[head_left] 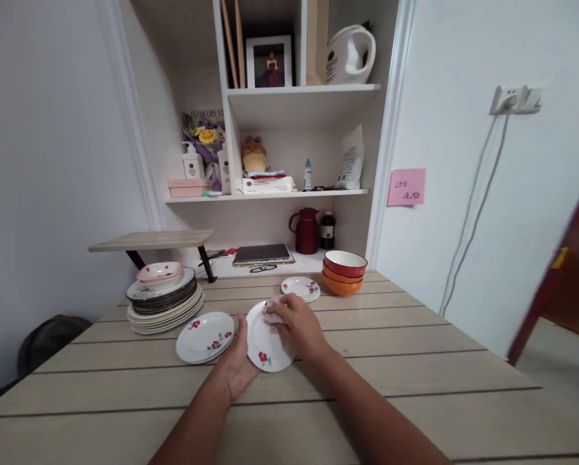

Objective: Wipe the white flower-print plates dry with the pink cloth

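Observation:
A white plate with red flowers (pixel 270 345) is tilted up off the table in my left hand (pixel 238 365). The left thumb stands beside the rim, and the other fingers are hidden under the plate. My right hand (pixel 299 323) pinches a crumpled pale tissue (pixel 271 315) and presses it on the plate's upper part. To the left lies a small stack of matching flowered plates (pixel 204 337). Another short stack of flowered plates (pixel 301 288) sits behind my right hand.
At the left, a tall stack of plates (pixel 166 310) bears pink-dotted bowls (pixel 160 272) beside a raised wooden shelf (pixel 151 241). Red and orange bowls (pixel 343 284) are stacked at the back right. Behind are glasses (pixel 263 268), a laptop (pixel 263 253) and a red jug (pixel 307 232).

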Demonstrator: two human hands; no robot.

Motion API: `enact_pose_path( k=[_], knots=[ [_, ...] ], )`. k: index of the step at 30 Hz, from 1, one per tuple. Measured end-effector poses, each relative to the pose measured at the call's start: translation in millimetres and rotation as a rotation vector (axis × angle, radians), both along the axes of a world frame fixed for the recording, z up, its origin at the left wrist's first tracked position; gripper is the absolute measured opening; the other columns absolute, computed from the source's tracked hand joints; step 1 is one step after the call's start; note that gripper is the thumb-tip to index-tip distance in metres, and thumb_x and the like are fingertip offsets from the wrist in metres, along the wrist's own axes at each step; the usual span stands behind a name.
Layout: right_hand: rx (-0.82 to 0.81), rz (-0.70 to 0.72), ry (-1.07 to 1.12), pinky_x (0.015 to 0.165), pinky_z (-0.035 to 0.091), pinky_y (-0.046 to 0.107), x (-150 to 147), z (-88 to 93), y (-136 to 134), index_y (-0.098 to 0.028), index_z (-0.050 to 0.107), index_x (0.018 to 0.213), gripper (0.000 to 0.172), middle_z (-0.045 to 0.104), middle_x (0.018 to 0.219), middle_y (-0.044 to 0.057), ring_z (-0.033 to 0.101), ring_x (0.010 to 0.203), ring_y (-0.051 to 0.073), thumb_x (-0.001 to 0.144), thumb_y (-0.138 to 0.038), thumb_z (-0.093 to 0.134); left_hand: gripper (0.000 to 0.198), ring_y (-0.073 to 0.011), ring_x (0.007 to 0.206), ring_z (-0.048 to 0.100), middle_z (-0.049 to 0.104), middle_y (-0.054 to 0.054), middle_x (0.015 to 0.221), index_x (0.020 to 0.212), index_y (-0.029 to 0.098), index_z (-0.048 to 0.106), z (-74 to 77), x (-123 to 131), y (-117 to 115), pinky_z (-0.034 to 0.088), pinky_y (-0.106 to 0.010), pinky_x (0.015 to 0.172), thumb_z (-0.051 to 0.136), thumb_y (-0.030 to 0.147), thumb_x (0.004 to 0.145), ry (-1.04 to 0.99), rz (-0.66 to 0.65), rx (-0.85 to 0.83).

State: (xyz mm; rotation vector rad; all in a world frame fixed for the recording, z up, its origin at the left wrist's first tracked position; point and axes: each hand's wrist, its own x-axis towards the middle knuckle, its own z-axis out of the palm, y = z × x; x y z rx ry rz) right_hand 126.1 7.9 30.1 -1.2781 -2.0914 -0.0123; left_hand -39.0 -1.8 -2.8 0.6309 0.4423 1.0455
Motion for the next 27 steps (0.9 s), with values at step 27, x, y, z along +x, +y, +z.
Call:
enact_pose_path(
  k=[27],
  knots=[
    [-0.227, 0.512, 0.099, 0.092, 0.041, 0.029, -22, -2.9, -37, -0.028, 0.054, 0.121, 0.054, 0.048, 0.118, 0.003, 0.051, 0.105, 0.018, 0.073, -0.006, 0.056, 0.057, -0.0293, 0.102, 0.066, 0.073, -0.015, 0.103, 0.123, 0.014, 0.059, 6.9, -5, -9, 0.052, -0.039, 0.085, 0.051, 0.056, 0.086, 0.145, 0.133, -0.093]
  ],
)
